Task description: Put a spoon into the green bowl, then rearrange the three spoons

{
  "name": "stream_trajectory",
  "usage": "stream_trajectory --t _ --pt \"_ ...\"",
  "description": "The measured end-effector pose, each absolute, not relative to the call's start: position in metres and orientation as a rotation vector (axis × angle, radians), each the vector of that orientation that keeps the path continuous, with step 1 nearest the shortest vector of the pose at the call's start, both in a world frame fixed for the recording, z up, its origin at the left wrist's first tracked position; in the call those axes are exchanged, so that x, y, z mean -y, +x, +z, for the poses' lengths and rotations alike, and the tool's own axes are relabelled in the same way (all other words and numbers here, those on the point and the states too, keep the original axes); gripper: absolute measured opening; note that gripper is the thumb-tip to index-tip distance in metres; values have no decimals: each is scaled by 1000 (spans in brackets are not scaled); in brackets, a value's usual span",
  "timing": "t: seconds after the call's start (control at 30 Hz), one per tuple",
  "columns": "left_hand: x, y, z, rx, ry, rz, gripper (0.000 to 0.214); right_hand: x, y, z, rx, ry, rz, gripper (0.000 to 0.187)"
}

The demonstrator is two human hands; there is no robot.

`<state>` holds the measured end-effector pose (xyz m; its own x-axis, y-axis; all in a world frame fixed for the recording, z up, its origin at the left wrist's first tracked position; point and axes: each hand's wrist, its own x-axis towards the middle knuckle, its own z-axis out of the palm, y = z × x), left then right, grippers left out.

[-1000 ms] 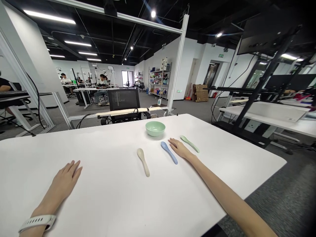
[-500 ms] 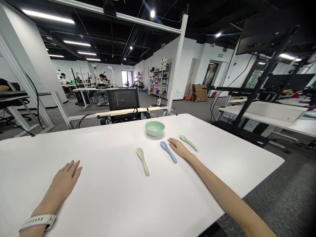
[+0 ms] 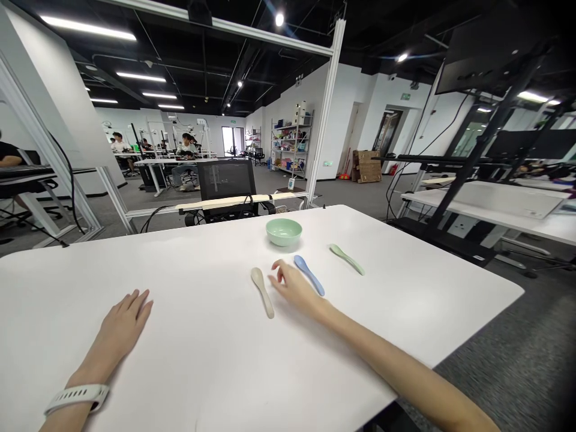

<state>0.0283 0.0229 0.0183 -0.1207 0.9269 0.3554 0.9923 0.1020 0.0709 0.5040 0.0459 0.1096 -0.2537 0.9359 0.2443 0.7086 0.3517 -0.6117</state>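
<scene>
Head view, and the right hand (image 3: 294,288) is open and empty, fingers curled right between the cream spoon (image 3: 261,292) and blue spoon (image 3: 308,275) mid-desk. A careless sweep could knock either. Left hand (image 3: 123,327) lies released, flat on the white desk (image 3: 189,366).

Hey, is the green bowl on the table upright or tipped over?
Upright: the pale green bowl sits flat on the white table, its rim level.

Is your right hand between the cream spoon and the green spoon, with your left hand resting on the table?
No: the head view shows your right hand between the cream spoon and the blue spoon; your left hand does rest on the table.
</scene>
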Motion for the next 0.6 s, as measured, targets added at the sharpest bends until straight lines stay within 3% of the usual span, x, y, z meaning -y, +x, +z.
stream_trajectory --t 0.17,0.33,0.6 --pt "-24 25 16 2126 -1949 -385 79 -17 469 98 2124 -1442 588 20" --pt "-25 26 15 2096 -1896 -390 71 -30 484 98 2055 -1368 575 29" --pt "-25 26 13 2066 -1921 -385 68 -127 535 157 1982 -1553 123 30"
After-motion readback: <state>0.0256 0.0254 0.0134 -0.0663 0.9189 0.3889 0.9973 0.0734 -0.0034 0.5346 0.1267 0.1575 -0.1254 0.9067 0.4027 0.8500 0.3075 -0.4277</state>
